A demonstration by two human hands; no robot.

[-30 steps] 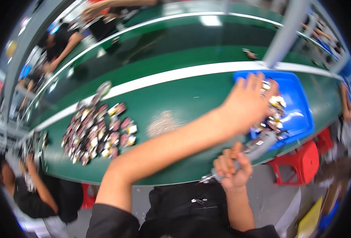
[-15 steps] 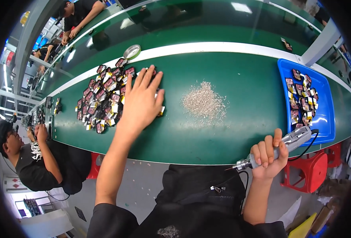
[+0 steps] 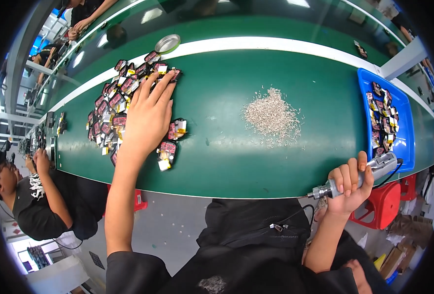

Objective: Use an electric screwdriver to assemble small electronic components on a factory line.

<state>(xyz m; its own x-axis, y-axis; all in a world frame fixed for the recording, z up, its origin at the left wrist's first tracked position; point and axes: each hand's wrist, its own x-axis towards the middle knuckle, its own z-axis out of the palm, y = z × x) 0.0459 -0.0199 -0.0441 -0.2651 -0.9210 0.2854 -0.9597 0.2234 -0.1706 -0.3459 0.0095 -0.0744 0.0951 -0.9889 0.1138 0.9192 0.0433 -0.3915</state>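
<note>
My left hand (image 3: 148, 115) lies palm down on the right side of a heap of small black-cased electronic units (image 3: 116, 101), its fingers stretched out. The units show pinkish-red insides with white and yellow pieces. Just right of that hand, two units, an upper one (image 3: 178, 128) and a lower one (image 3: 166, 155), lie apart from the heap. What is under the palm is hidden. My right hand (image 3: 349, 183) grips a grey electric screwdriver (image 3: 384, 165) at the table's front edge, its bit pointing left. A loose pile of small silvery screws (image 3: 273, 115) lies between the hands.
A blue tray (image 3: 404, 152) with more units stands at the right end of the green table (image 3: 217, 171). A round metal dish (image 3: 168, 44) rests by the white rear ledge. A co-worker (image 3: 43, 196) sits at left; a red stool (image 3: 382, 206) stands at right.
My left hand has moved left over the heap, and the two separate units now show beside it. The right hand still holds the screwdriver. The whole view has shifted somewhat.
</note>
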